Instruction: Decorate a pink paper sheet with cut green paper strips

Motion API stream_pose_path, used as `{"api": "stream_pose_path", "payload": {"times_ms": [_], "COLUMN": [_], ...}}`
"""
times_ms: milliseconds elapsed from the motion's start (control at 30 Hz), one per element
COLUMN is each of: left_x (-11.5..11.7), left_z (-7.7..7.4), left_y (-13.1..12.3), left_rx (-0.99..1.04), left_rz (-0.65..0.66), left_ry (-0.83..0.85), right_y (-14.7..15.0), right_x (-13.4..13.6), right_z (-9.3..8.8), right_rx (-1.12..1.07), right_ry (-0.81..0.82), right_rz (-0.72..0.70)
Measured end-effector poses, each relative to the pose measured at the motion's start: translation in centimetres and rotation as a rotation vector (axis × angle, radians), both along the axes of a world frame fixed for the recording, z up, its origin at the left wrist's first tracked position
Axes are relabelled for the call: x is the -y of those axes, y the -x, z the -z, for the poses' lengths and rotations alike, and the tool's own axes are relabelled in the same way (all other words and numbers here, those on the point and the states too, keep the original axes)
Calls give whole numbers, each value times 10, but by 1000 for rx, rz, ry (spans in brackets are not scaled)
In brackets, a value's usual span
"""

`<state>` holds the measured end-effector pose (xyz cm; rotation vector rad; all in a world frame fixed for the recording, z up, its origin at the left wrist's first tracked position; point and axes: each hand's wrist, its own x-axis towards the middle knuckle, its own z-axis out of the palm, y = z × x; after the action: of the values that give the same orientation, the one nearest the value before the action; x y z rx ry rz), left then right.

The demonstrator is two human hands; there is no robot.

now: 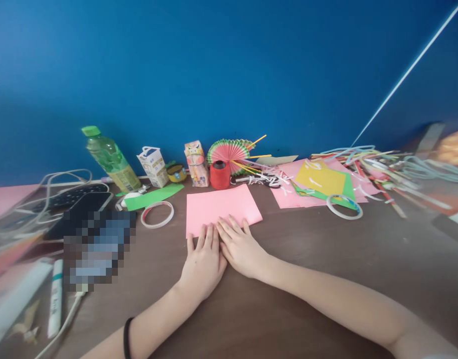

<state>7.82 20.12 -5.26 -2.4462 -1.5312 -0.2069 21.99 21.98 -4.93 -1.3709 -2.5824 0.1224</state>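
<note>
Both hands, left [202, 264] and right [241, 248], lie flat with fingers spread on the pink rectangular paper sheet's [221, 207] near edge, apparently pinning it against the brown desk [326, 269].

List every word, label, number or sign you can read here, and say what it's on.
No text can be read.
Green bottle: print on its yellow label is too blurred.
White carton: print too small.
Patterned carton: print too small.
White tube: marks too blurred.
Pixelated device: surface hidden.
Pink paper: blank.
</note>
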Motion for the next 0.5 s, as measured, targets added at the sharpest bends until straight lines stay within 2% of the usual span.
{"api": "stream_pose_path", "payload": {"times_ms": [267,500], "left_x": [2,4], "left_z": [-2,-6], "left_y": [0,-1], "left_rx": [-8,-23], "left_rz": [-30,-65], "left_ry": [22,43], "right_y": [-4,-3], "right_x": [11,9], "right_z": [-4,-16], "right_rx": [53,84], "right_ry": [-10,44], "right_rz": [-31,43]}}
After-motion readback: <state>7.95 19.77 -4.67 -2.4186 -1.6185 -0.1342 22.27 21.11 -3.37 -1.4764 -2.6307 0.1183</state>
